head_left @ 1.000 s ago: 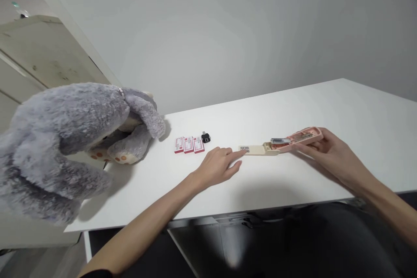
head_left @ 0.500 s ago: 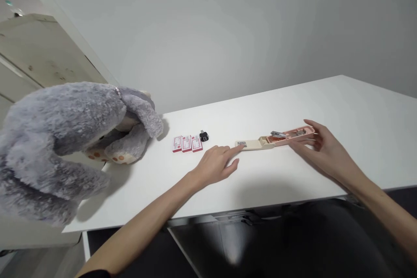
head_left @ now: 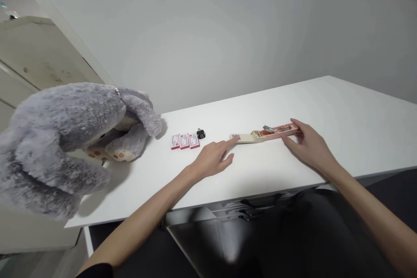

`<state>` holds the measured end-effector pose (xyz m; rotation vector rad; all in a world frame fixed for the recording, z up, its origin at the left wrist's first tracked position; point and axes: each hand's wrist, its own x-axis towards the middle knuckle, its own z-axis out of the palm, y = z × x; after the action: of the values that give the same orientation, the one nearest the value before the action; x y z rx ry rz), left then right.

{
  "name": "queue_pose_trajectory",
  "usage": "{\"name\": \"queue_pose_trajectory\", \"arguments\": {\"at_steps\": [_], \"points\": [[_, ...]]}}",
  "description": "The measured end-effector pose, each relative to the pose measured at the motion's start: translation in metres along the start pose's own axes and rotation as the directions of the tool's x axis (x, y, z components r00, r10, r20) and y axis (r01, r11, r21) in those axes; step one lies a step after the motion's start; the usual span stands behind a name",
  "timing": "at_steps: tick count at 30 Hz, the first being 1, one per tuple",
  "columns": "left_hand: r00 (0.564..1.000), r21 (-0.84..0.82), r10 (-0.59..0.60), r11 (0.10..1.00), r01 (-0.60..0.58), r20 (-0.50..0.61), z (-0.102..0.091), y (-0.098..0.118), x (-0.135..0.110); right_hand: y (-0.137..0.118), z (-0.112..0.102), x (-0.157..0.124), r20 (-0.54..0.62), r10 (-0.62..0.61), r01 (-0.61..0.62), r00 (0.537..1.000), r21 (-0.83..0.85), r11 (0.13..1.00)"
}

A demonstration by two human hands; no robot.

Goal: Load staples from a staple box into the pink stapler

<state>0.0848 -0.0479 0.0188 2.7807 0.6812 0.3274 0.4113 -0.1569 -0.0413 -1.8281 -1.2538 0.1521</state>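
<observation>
A stapler (head_left: 246,138) lies folded wide open on the white table, its cream base to the left and its pink upper part (head_left: 277,134) to the right. Metal parts stick up near the hinge. My left hand (head_left: 211,158) rests its outstretched index fingertip on the metal plate at the base's left end; the thumb is apart. At the other end, my right hand (head_left: 304,143) grips the pink part between thumb and fingers, some of which are hidden behind it.
Three small red-and-white boxes (head_left: 184,140) lie in a row left of the stapler. Beside them is a small black item with metal prongs (head_left: 201,134). A big grey plush toy (head_left: 71,113) occupies the table's left end. The table's front edge (head_left: 260,196) runs below my hands.
My right hand has closed in on the stapler's pink end and now holds it more firmly. My left fingertip stays on the base plate. The whole view has shifted slightly.
</observation>
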Motion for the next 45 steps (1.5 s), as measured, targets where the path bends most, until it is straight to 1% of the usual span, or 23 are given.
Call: {"name": "queue_pose_trajectory", "arguments": {"at_steps": [6,10,13,14,16,18,20,23,24,27,29,31,34,38,42,45], "points": [[0.999,0.02,0.032,0.999,-0.032,-0.021,0.002,-0.001,0.0,0.009,0.007,0.003,-0.039,-0.124,0.119,0.992,-0.106,0.987],[0.998,0.011,0.044,0.999,-0.043,-0.042,0.003,0.001,0.002,0.012,0.009,0.003,-0.032,-0.172,0.166,0.985,-0.134,0.977],[0.996,-0.002,0.05,0.999,-0.05,-0.073,0.002,0.001,0.0,0.012,0.009,0.002,-0.027,-0.185,0.18,0.982,-0.132,0.975],[0.993,0.004,0.052,0.999,-0.052,-0.104,0.001,-0.001,-0.002,0.012,0.008,0.001,-0.028,-0.18,0.175,0.983,-0.126,0.976],[0.977,0.045,0.057,0.998,-0.048,-0.206,-0.002,-0.008,-0.007,0.011,0.008,0.001,-0.031,-0.166,0.162,0.986,-0.108,0.981],[0.942,0.122,0.057,0.992,-0.018,-0.331,-0.008,-0.02,-0.016,0.01,0.007,0.001,-0.043,-0.156,0.152,0.987,-0.083,0.985],[0.909,0.203,0.026,0.977,0.065,-0.417,-0.015,-0.035,-0.027,0.009,0.006,0.0,-0.064,-0.135,0.132,0.989,-0.048,0.99],[0.855,0.276,-0.084,0.926,0.257,-0.512,-0.026,-0.059,-0.043,0.006,0.004,-0.003,-0.11,-0.041,0.042,0.993,0.009,0.999],[0.855,0.289,-0.112,0.912,0.291,-0.507,-0.029,-0.066,-0.047,0.005,0.003,-0.004,-0.125,-0.005,0.008,0.992,0.027,1.0],[0.891,0.302,-0.171,0.9,0.315,-0.422,-0.037,-0.081,-0.055,0.0,0.0,-0.007,-0.153,0.075,-0.061,0.985,0.092,0.994],[0.916,0.3,-0.176,0.908,0.293,-0.361,-0.041,-0.085,-0.056,-0.002,-0.001,-0.009,-0.164,0.116,-0.091,0.98,0.155,0.984],[0.93,0.296,-0.163,0.917,0.267,-0.331,-0.044,-0.082,-0.058,-0.003,-0.002,-0.012,-0.181,0.165,-0.124,0.97,0.219,0.968],[0.928,0.276,-0.145,0.929,0.247,-0.343,-0.043,-0.074,-0.062,-0.003,-0.002,-0.015,-0.192,0.214,-0.154,0.958,0.288,0.945],[0.92,0.266,-0.148,0.93,0.255,-0.363,-0.037,-0.069,-0.068,-0.011,-0.003,-0.02,-0.192,0.217,-0.147,0.957,0.325,0.934],[0.921,0.283,-0.16,0.921,0.269,-0.354,-0.032,-0.07,-0.071,-0.034,-0.006,-0.029,-0.222,0.248,-0.162,0.943,0.345,0.924],[0.907,0.23,-0.136,0.942,0.243,-0.4,-0.029,-0.061,-0.072,-0.053,-0.007,-0.037,-0.226,0.229,-0.144,0.947,0.339,0.93]]}}
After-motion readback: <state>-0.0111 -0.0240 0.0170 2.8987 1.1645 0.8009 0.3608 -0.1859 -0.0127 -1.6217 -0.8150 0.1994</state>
